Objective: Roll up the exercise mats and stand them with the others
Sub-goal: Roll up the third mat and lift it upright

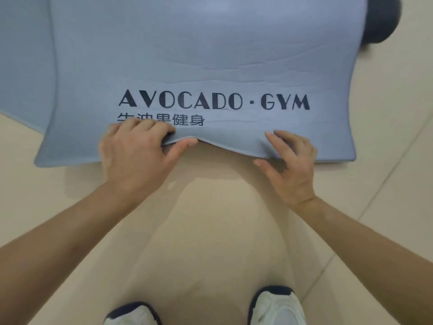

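With the mat flat on the floor, the left hand pinches up its near edge and the right hand rests spread on it (no grip), so curling that edge over tightly seems next.

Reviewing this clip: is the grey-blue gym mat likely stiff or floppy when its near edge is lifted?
Probably floppy: the mat bows up where the left hand pinches its edge, while both corners lie on the floor. Likely soft foam, given the creases rippling across it.
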The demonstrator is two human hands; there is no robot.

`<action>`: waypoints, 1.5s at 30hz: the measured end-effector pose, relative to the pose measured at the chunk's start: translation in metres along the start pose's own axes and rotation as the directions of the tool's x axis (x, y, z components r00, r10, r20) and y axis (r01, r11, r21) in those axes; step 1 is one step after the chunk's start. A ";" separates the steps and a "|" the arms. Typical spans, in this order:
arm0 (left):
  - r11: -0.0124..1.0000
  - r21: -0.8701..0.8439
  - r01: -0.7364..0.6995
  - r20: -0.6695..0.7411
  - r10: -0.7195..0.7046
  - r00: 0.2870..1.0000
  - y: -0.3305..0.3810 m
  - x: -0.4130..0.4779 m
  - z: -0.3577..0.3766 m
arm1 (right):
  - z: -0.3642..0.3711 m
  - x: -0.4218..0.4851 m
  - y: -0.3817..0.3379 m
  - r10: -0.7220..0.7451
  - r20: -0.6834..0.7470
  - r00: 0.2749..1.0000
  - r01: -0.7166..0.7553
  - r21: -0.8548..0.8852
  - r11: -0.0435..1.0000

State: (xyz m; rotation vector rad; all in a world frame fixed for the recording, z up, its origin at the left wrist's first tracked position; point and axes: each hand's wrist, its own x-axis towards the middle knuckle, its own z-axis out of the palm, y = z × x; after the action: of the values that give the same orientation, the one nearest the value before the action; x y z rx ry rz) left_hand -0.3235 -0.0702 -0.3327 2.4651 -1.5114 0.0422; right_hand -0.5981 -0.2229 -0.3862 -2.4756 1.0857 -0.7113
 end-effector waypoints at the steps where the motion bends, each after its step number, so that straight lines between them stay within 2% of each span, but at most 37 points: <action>1: 1.000 0.006 0.030 0.024 -0.030 0.999 0.003 0.004 -0.004 | -0.003 0.003 0.005 -0.007 -0.025 1.000 0.007 -0.011 1.000; 4: 0.997 0.027 0.065 0.013 -0.066 0.998 0.011 0.014 -0.015 | -0.006 0.009 0.013 -0.021 -0.102 0.995 0.016 -0.053 0.998; 9: 0.992 0.063 0.107 -0.039 -0.105 0.994 0.016 0.034 -0.024 | -0.005 0.032 0.001 0.140 -0.275 0.951 -0.172 -0.096 0.980; 11: 0.994 0.081 0.078 -0.060 -0.073 0.996 0.014 0.043 -0.028 | -0.010 0.047 -0.003 0.142 -0.319 0.937 -0.193 -0.136 0.972; 14: 0.994 0.108 0.015 -0.095 -0.005 0.995 0.012 0.055 -0.040 | -0.023 0.070 -0.008 0.149 -0.305 0.940 -0.212 -0.186 0.959; 18: 0.994 0.104 -0.022 -0.107 0.033 0.994 0.013 0.054 -0.059 | -0.039 0.079 -0.015 0.080 -0.338 0.938 -0.158 -0.212 0.964; 22: 0.993 0.118 -0.015 -0.114 0.028 0.993 0.012 0.020 -0.080 | -0.063 0.062 -0.026 -0.073 -0.351 0.933 -0.009 -0.225 0.974; 28: 0.997 0.066 -0.037 0.074 0.032 0.997 0.023 -0.067 -0.095 | -0.094 -0.028 -0.043 -0.093 -0.217 0.972 0.051 -0.193 0.980; 30: 0.997 0.066 -0.032 0.176 0.020 0.984 0.023 -0.095 -0.101 | -0.108 -0.058 -0.054 -0.059 -0.105 0.993 0.040 -0.171 0.984; 32: 0.997 0.073 -0.034 0.299 0.011 0.954 0.024 -0.118 -0.112 | -0.125 -0.079 -0.068 0.047 0.083 0.995 -0.033 -0.158 0.987; 34: 0.997 0.066 -0.045 0.404 0.014 0.915 0.028 -0.135 -0.120 | -0.139 -0.094 -0.076 0.190 0.309 0.932 -0.136 -0.189 0.972; 36: 0.999 0.039 -0.009 0.514 -0.012 0.857 0.032 -0.144 -0.127 | -0.149 -0.100 -0.082 0.283 0.518 0.807 -0.188 -0.230 0.955; 38: 0.999 0.024 0.031 0.574 -0.039 0.818 0.036 -0.147 -0.125 | -0.152 -0.100 -0.085 0.307 0.591 0.746 -0.220 -0.217 0.951; 40: 0.998 0.058 0.001 0.587 -0.036 0.809 0.038 -0.149 -0.114 | -0.147 -0.098 -0.086 0.305 0.612 0.729 -0.190 -0.248 0.950; 42: 0.992 0.123 -0.019 0.521 -0.048 0.852 0.040 -0.159 -0.101 | -0.138 -0.100 -0.087 0.304 0.612 0.730 -0.120 -0.323 0.939; 44: 0.988 0.136 -0.070 0.346 0.019 0.938 0.043 -0.174 -0.089 | -0.129 -0.100 -0.083 0.302 0.603 0.738 -0.074 -0.372 0.925; 45: 0.984 0.117 -0.137 0.234 0.107 0.966 0.043 -0.182 -0.085 | -0.126 -0.101 -0.081 0.309 0.606 0.733 -0.068 -0.387 0.920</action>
State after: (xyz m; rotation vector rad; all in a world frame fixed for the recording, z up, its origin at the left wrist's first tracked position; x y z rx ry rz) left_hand -0.4368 0.0895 -0.2702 2.5478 -1.8091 -0.1262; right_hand -0.6812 -0.1085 -0.2749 -2.4934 1.2025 0.4553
